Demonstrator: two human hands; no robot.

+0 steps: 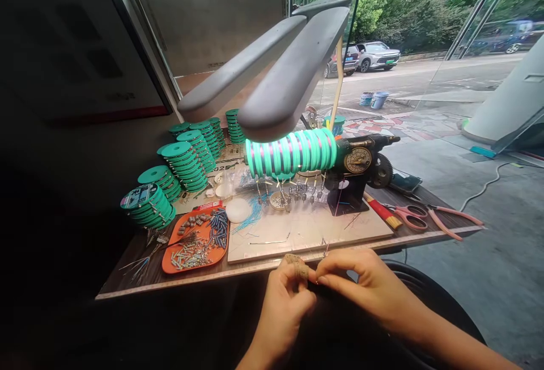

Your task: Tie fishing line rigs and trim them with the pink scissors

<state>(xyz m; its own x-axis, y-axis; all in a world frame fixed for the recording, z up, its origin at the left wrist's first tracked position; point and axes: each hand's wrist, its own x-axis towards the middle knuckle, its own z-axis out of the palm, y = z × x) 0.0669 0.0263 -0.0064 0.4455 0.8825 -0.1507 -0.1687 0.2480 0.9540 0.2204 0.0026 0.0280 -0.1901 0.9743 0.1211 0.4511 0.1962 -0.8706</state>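
My left hand [289, 299] is closed in front of the table's near edge, with a tan wrap round one finger. My right hand [361, 279] pinches thumb against forefinger, its tips meeting those of the left. Whatever lies between the fingertips is too small to make out. Just beyond them, a thin dark thread [325, 245] shows over the edge of a pale board [293, 242]. A row of green spools [291, 152] sits on the spindle of a black machine with a dial [357, 160]. Several small metal pieces [297, 191] hang below the spools.
An orange tray [168, 266] of small parts lies left of the board. Stacked green spools [187, 160] stand behind it. Pink-handled scissors [410, 216] and pliers [453, 220] lie at the right. A grey two-armed lamp [293, 75] overhangs the table. A white disc [238, 210] lies near the tray.
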